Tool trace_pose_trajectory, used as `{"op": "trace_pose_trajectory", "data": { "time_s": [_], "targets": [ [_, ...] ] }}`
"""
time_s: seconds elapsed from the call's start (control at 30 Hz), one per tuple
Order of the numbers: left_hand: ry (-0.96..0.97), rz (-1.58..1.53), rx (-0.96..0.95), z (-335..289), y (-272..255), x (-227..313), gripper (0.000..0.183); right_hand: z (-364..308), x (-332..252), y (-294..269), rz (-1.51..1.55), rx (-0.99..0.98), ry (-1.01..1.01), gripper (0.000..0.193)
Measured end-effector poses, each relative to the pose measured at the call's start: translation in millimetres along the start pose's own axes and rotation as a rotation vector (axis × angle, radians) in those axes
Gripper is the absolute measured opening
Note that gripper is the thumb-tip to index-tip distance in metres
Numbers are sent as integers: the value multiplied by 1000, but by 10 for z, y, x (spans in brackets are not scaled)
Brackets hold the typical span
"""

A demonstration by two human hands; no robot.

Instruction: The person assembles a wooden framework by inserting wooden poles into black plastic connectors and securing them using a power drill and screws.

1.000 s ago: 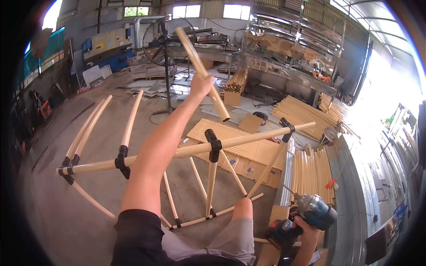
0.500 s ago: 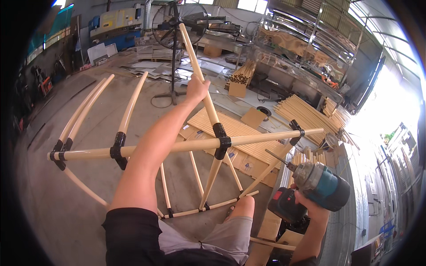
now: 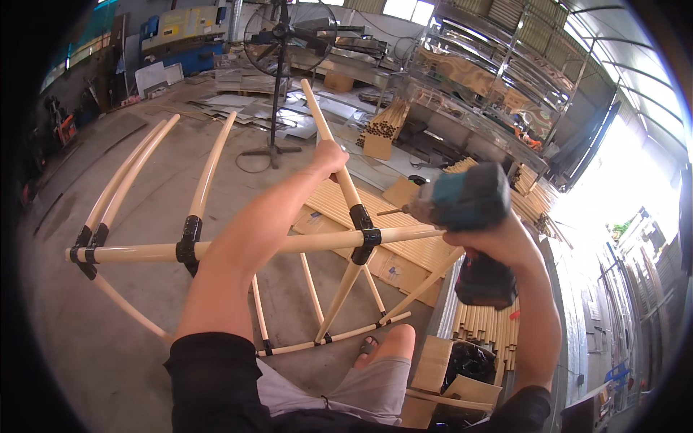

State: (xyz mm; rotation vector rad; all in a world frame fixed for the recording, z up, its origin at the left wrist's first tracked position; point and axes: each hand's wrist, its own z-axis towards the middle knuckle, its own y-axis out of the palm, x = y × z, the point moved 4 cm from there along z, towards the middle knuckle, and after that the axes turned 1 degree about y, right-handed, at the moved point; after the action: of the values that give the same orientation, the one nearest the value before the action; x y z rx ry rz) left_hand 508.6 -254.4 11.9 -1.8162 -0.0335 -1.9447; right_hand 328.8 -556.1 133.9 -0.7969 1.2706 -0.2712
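Observation:
My left hand [image 3: 330, 158] is wrapped round an upright tan pipe [image 3: 343, 189]. That pipe's lower end sits in a black clamp joint [image 3: 364, 226] on a long tan crossbar [image 3: 137, 252]. In my right hand [image 3: 485, 242] is a teal and black cordless drill [image 3: 473, 196] with a dark battery below the grip. Its thin bit points left, a little above and to the right of the clamp joint and apart from it. Further left, another black joint [image 3: 189, 238] and a pair at the crossbar's end hold more upright pipes. The crossbar's right end is hidden behind the drill and hand.
A lower pipe [image 3: 361, 336] of the frame runs by my knees. Tan pipes [image 3: 393, 216] lie on cardboard beyond the frame. A stand fan [image 3: 280, 36] is ahead. Open boxes [image 3: 433, 364] with black parts stand at my lower right, beside metal lengths [image 3: 577, 339].
The drill in my right hand has risen and moved left toward the clamp joint. My left hand still grips the upright pipe, which now appears lower at its top.

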Motion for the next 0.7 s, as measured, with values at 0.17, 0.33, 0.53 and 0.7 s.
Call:
{"op": "trace_pose_trajectory", "data": {
  "time_s": [0.17, 0.33, 0.53, 0.7],
  "targets": [
    [-44, -23, -92, -49, 147, -72, 30, 372, -166, 107, -148, -99, 6, 28],
    [-104, 134, -208, -130, 231, -82, 29, 403, -354, 93, -204, -142, 84, 23],
    [-120, 229, -247, -126, 293, -117, 27, 467, -454, 128, -288, -155, 76, 21],
    [-136, 199, -235, -111, 342, -170, 28, 493, -416, 70, -272, -165, 78, 30]
  ]
}}
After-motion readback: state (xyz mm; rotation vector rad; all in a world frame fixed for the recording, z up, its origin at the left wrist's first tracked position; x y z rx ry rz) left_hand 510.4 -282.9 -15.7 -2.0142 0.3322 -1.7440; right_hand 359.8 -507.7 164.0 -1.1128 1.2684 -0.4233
